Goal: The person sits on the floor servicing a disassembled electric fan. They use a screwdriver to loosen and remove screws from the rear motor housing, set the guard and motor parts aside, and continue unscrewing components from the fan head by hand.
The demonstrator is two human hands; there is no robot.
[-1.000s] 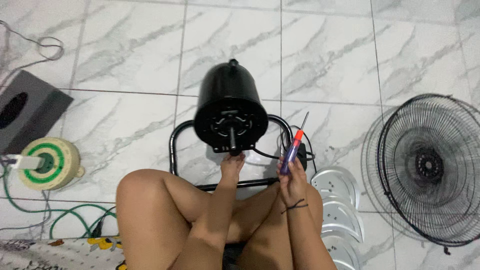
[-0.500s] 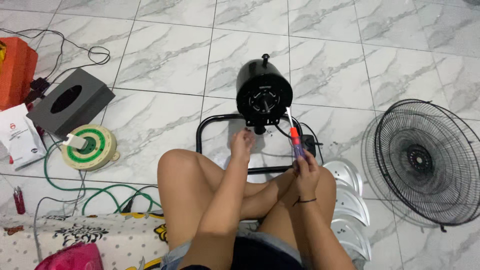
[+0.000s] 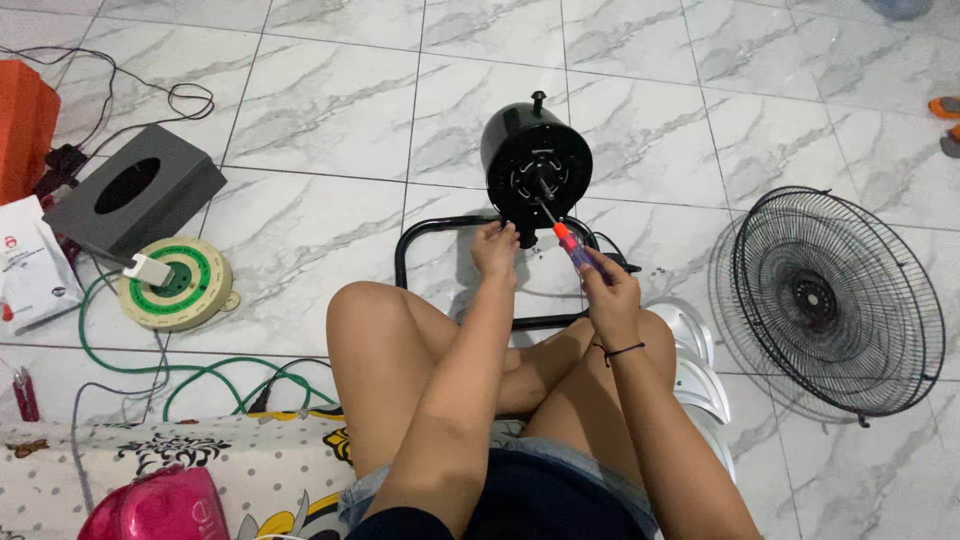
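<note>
At the far left lie an orange box [image 3: 25,125], a white packet [image 3: 30,265] and a dark grey tissue box [image 3: 135,200] with an oval hole on top. Just beside it is a round cable reel [image 3: 175,285] with a green ring and a white plug on it, and a green cable [image 3: 150,365] runs from it over the marble tile floor [image 3: 320,120].

The person sits cross-legged on the floor. The left hand [image 3: 495,250] reaches forward with the arm nearly straight over the left knee; its fingers are curled and touch the lower edge of the black fan motor housing [image 3: 535,165]. Whether they pinch something small, I cannot tell. The housing stands on a black tube stand [image 3: 420,235], and its round face with the shaft is turned toward the person.

The right hand [image 3: 605,290] is closed around the handle of a screwdriver [image 3: 565,238], whose handle is red and purple. Its long axis goes diagonal, from the hand up and left, and the tip rests at the face of the housing near the shaft.

Right of the right knee lie pale grey fan blades [image 3: 690,345], and further right a black wire fan grille [image 3: 835,300] lies on the floor, well apart from the housing.
</note>
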